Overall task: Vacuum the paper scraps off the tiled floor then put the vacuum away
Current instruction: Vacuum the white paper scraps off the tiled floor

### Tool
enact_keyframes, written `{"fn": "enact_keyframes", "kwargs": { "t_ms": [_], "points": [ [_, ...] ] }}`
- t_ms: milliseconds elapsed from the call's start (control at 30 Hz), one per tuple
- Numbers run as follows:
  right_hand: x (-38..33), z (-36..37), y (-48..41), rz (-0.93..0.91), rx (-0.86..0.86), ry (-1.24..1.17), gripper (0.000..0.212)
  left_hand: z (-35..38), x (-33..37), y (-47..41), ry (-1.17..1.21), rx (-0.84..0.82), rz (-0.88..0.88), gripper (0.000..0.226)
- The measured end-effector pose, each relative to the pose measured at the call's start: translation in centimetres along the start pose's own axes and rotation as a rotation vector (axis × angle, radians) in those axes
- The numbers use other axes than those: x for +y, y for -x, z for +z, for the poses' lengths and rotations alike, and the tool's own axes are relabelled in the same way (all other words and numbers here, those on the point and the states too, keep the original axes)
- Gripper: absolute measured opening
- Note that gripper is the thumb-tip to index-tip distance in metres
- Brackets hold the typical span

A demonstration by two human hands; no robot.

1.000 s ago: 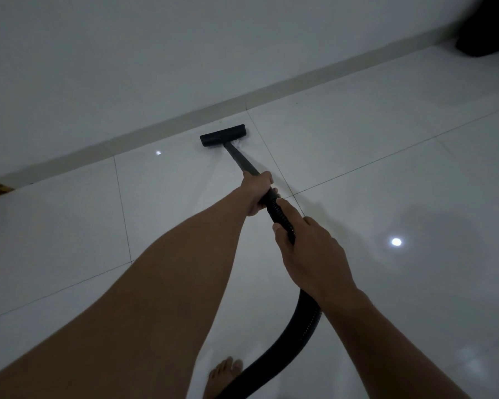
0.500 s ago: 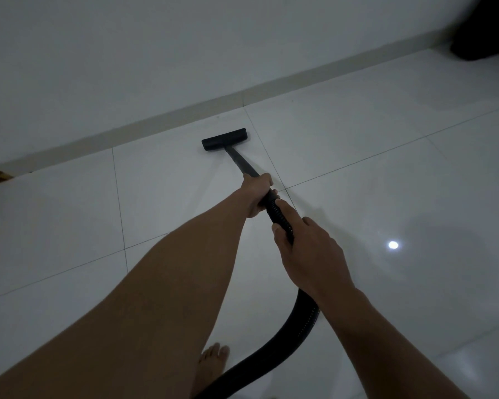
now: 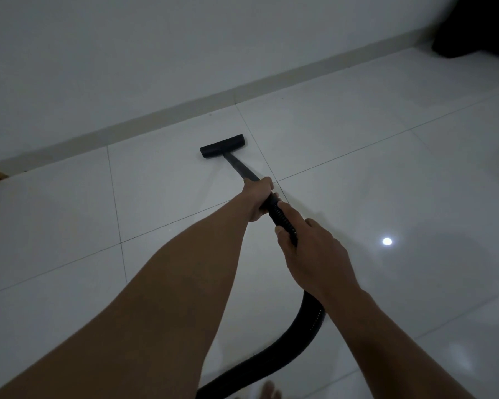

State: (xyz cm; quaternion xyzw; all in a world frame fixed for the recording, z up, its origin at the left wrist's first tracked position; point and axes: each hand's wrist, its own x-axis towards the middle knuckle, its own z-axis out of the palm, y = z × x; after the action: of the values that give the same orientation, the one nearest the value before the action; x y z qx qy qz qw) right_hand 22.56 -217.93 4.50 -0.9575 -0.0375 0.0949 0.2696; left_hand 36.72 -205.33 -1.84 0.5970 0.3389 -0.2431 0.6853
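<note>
Head view, dim light. Left hand is gripping the black wand at its near end, fingers wrapped fully round it. Right hand is holding the ribbed cuff just behind, thumb lying along the top and fingers curled underneath. The two hands are sitting close together, with a short stretch of cuff showing between them.

Floor nozzle is a flat black bar set crosswise on the far end of the wand. It is resting on the tiled floor, near the pale skirting at the foot of the wall and just left of a grout line. Hose is running down from under the right wrist and curving left towards the bottom edge. All vacuum parts are showing plain matt black; any marking on them is probably too dark to read.

Tiles are looking large, white and glossy. A round light reflection is shining on the floor right of the right hand. Bare toes are showing at the bottom edge, beside the hose. A dark shape is filling the top right corner; cannot tell what it is.
</note>
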Motion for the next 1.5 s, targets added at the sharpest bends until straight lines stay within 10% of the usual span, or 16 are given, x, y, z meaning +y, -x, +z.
{"fn": "enact_keyframes", "kwargs": {
  "t_ms": [1500],
  "points": [
    [7.4, -2.8, 23.5, 0.04, 0.04, 0.001, 0.05, 7.2, -16.2, 17.2, -0.066, -0.019, 0.008, 0.056]
  ]
}}
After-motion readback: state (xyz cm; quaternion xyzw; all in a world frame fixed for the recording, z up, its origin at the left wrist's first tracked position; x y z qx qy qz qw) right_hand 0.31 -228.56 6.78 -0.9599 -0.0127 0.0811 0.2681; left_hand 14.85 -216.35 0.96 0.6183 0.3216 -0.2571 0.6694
